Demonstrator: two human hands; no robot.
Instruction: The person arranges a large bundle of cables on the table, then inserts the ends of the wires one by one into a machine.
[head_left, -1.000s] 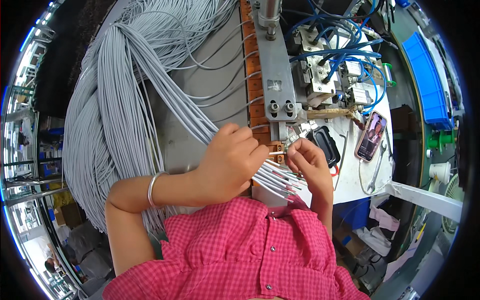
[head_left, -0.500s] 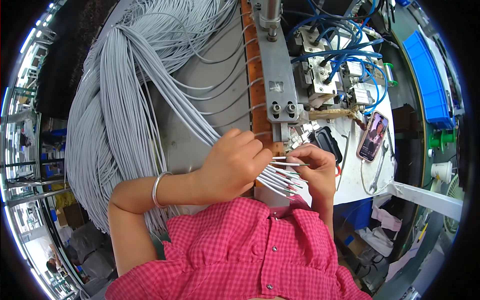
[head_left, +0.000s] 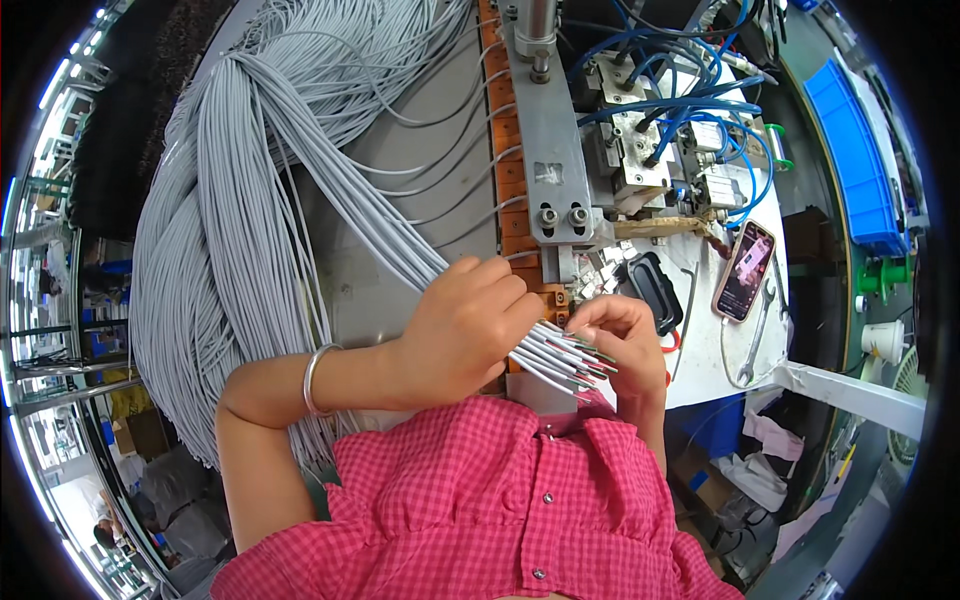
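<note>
grey cables (head_left: pixel 225 230) pour down the left of my feed in a thick mass, and one slimmer bundle (head_left: pixel 375 230) slants from it across the grey bench (head_left: pixel 350 285) into the left hand (head_left: pixel 475 318), which is closed in a fist around it. just right of that fist, the bundle's stripped ends (head_left: pixel 545 362) fan out. half a second ago one cable stood apart there, its green tip poking past the right hand (head_left: pixel 630 350); now i see none clearly singled out, so i judge that one to be back among the rest. the ends look uneven, pale jackets giving way to thin red and green cores. the right hand is curled at the bundle's upper edge, thumb and forefinger close together; i can't tell whether they pinch anything. farther right lie a lit phone (head_left: pixel 745 270) and a wrench (head_left: pixel 757 335).
</note>
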